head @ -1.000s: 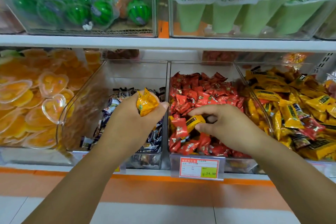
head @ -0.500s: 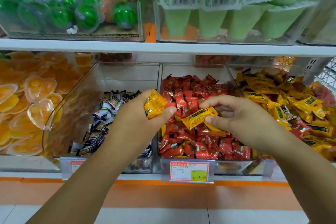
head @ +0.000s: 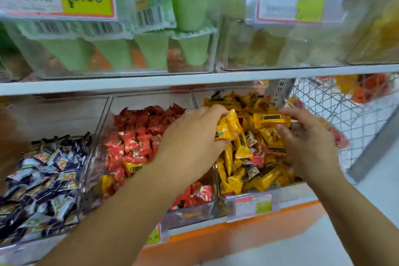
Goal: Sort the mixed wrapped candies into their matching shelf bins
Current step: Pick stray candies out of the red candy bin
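Note:
Both hands hover over the yellow-candy bin [head: 251, 197] on the lower shelf. My left hand [head: 192, 136] grips a small bunch of yellow wrapped candies [head: 226, 128] at its fingertips. My right hand [head: 306, 142] pinches one long yellow candy [head: 271, 120] held level above the pile. The pile in this bin is mostly yellow, with a few red and dark wrappers mixed in. To the left, the red-candy bin [head: 138, 142] holds a stray yellow candy [head: 132, 167]. Further left is the bin of blue-and-white candies [head: 41, 181].
The upper shelf [head: 151, 82] overhangs the bins, carrying clear boxes of green cone-shaped packs [head: 151, 49] and price tags. A wire mesh basket [head: 336, 114] stands right of the yellow bin. An orange shelf edge [head: 237, 233] runs below.
Both hands moved right, from over the red-candy bin to over the yellow-candy bin, each still holding its yellow candy. The view swung right and closer.

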Action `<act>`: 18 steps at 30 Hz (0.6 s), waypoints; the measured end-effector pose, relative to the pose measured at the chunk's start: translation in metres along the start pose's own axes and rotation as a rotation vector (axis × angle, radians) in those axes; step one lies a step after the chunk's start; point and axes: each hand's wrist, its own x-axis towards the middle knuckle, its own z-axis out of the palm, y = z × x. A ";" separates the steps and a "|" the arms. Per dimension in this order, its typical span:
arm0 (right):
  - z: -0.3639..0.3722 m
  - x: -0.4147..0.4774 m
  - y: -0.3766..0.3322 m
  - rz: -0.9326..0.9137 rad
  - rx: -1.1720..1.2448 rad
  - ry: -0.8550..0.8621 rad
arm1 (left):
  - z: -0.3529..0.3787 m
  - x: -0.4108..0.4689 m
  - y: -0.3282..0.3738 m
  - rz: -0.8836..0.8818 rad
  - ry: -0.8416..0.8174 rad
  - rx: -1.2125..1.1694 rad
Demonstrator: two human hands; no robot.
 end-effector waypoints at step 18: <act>0.000 -0.009 -0.034 -0.231 -0.013 -0.110 | -0.035 0.003 -0.016 -0.108 -0.298 0.061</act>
